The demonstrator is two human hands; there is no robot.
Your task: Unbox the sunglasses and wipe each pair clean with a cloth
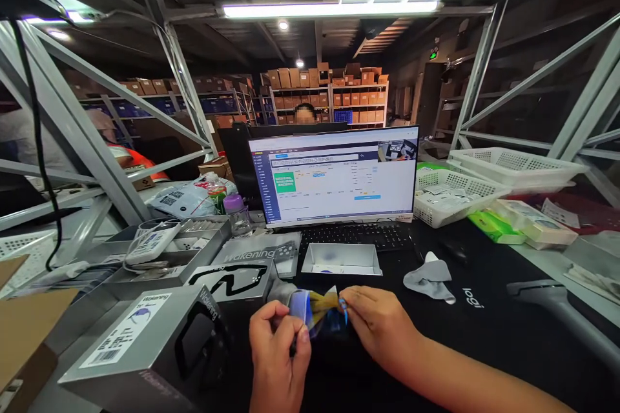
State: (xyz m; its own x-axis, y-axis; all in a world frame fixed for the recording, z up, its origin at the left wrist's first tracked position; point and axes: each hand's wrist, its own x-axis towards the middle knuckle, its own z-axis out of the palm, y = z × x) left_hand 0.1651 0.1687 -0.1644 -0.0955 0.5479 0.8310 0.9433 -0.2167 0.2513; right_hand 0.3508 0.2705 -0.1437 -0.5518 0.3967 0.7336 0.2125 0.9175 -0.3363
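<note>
Several grey boxes (145,348) were stacked at the left of the tabletop (494,329). Just right of them, a small shiny film piece (317,310), blue and yellow, was pinched at its left end by the left hand (278,352), its grip closed narrowly on it. The right end was gripped by the right hand (380,326). Behind were seen a shallow tray (341,259), a keyboard (358,235) and a lit monitor (334,174); a grey cloth (431,277) lay further right.

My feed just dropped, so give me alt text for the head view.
Both hands, left hand and right hand, pinch a small blue-and-yellow film over a black desk mat. Behind it sit an open grey tray, keyboard and lit monitor; grey boxes lie left.
</note>
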